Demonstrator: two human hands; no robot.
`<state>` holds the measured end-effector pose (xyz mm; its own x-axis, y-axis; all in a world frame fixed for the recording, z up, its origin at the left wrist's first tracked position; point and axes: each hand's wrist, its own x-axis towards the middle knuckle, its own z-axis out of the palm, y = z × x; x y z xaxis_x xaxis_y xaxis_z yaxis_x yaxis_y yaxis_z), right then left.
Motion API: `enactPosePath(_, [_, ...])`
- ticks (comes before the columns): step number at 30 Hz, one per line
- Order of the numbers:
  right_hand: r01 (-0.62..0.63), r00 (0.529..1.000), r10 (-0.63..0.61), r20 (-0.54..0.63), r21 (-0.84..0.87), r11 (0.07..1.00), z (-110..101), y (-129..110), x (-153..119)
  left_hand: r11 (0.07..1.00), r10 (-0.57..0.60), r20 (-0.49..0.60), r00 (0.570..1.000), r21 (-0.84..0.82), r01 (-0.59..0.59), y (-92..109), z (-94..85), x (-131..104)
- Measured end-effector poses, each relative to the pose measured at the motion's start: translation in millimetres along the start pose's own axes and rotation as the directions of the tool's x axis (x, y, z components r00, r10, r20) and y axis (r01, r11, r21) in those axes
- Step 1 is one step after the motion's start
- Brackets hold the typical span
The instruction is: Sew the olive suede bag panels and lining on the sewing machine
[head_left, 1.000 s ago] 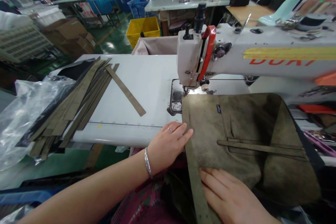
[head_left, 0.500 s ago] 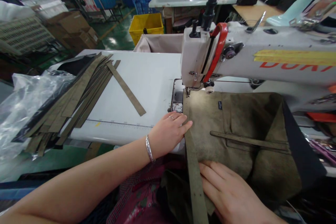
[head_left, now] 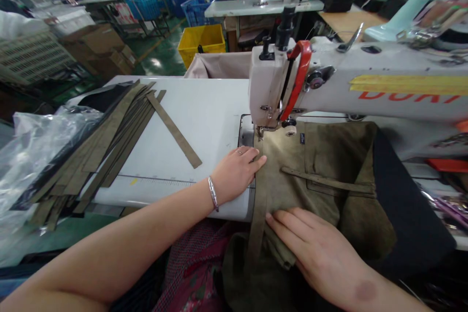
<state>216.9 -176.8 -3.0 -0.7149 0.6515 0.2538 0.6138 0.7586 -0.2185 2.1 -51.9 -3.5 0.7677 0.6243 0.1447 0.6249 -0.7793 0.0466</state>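
Observation:
An olive-brown garment piece point(head_left: 285, 156) with a dark label and a narrow strap lies under the presser foot of a white sewing machine point(head_left: 270, 87). Along its left edge runs a long olive strip point(head_left: 260, 200), its near end dropping toward my lap. My left hand point(head_left: 236, 173), wearing a ring and bracelet, rests open on the strip's edge just in front of the needle, thumb spread on the fabric. Nearer to me, my right hand point(head_left: 310, 241) lies open with stretched fingers on the garment beside the strip, over a fold. Its thumb is hidden.
A pile of olive strips point(head_left: 120, 131) lies on the white table point(head_left: 204, 107) at left, with one loose strip point(head_left: 175, 129) apart. Clear plastic wrap point(head_left: 47, 141) hangs beside the pile. Behind the table stand a yellow bin point(head_left: 201, 41) and cardboard boxes point(head_left: 98, 48).
The garment and strip have slid away from me under the presser foot. My right hand has moved forward along with the fabric, while my left hand stays close to the needle.

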Motion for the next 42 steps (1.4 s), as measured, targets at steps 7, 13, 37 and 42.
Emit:
enactPosePath(7, [-0.015,1.0,0.015,0.009,-0.042,0.999,-4,19,8,1.0,-0.02,-0.017,1.0,-0.001,0.02,-12,3.4,14])
enactPosePath(13, [-0.06,0.997,0.063,0.047,-0.062,0.996,-2,24,21,0.998,-0.052,-0.049,0.997,-0.042,0.05,-20,11.3,23])
enactPosePath(37, [-0.774,0.613,0.724,-0.317,-0.427,0.468,-79,108,-76,0.992,0.082,-0.054,0.995,-0.091,-0.087,27,26.3,5])
enactPosePath(42, [-0.458,0.861,0.452,-0.233,-0.74,0.493,-122,117,-36,0.992,0.094,-0.014,0.995,-0.085,-0.095,29,22.9,6])
